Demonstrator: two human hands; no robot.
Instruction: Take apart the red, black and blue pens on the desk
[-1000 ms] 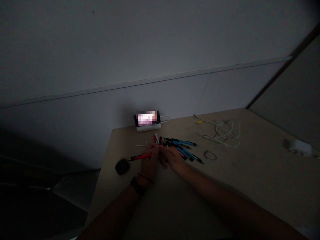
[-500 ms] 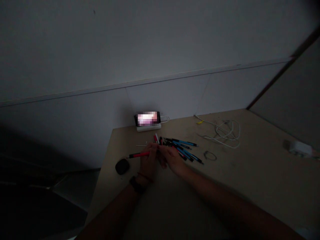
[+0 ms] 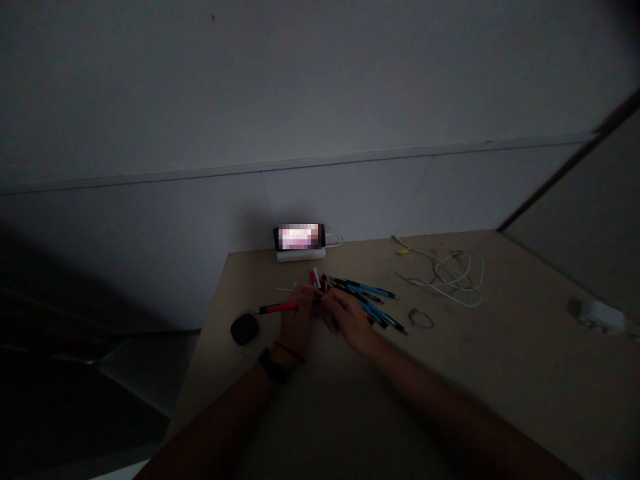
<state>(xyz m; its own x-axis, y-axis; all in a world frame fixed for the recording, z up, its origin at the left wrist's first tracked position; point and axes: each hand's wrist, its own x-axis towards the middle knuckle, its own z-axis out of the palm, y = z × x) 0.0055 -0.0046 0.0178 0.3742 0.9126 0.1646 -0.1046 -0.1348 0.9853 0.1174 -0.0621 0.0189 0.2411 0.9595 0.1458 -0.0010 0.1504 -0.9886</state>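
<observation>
1. The left hand [image 3: 296, 320] has its fingers closed around a red pen [image 3: 280, 307], which lies roughly level, its dark tip pointing toward 9 o'clock and its other end lost behind the knuckles.
2. The right hand [image 3: 346, 317] meets the left at the hidden end of the red pen; its fingers are curled there, but the dim light hides whether they pinch the pen or a loose part – I cannot tell.
3. Just beyond both hands, toward 1 o'clock, lies a pile of pens [image 3: 367, 300] – blue and black barrels with a few red ones, fanned out on the surface [image 3: 500, 373]. The nearest ones are partly covered by the right hand.
4. At 9 o'clock from the left hand sits a small dark pouch [image 3: 245, 329], apart from the fingers; its details are too dark to read.
5. At 12 o'clock, against the wall, a phone [image 3: 299, 237] with a lit, blurred screen stands on a white power bank [image 3: 301, 255].
6. At 2 o'clock a white cable [image 3: 453, 277] lies in loose coils; a small ring [image 3: 421, 319] lies between it and the pens.
7. A white object [image 3: 597, 315] at 3 o'clock is blurred beyond naming.
8. Both forearms run out of view at the bottom edge.
</observation>
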